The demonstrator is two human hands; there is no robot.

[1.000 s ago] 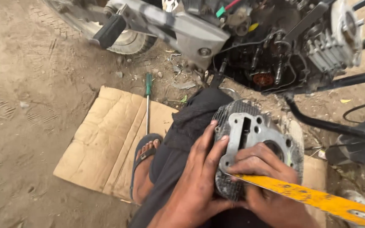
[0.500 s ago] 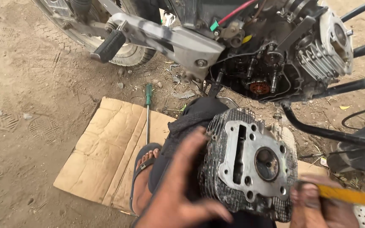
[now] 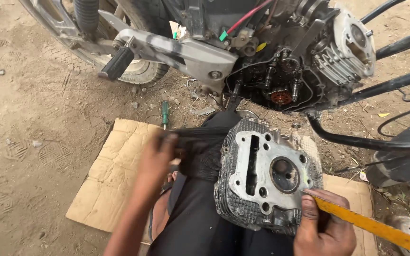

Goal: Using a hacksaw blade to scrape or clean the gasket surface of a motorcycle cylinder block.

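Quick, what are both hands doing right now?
Left hand: pinching the dark trouser cloth.
Right hand: closed on the yellow blade, against the cylinder head.

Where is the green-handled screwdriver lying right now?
In the head view, the screwdriver lies on the dirt just beyond the cardboard sheet's far edge, below the motorcycle footpeg, ahead of the left hand.

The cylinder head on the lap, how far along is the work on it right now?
Done: the cylinder head is off the motorcycle engine and rests on the person's lap, its flat face up. In hand: the right hand holds a yellow blade at the face's edge; the left hand, blurred, is off the head. Left: the engine is open, the head unmounted.
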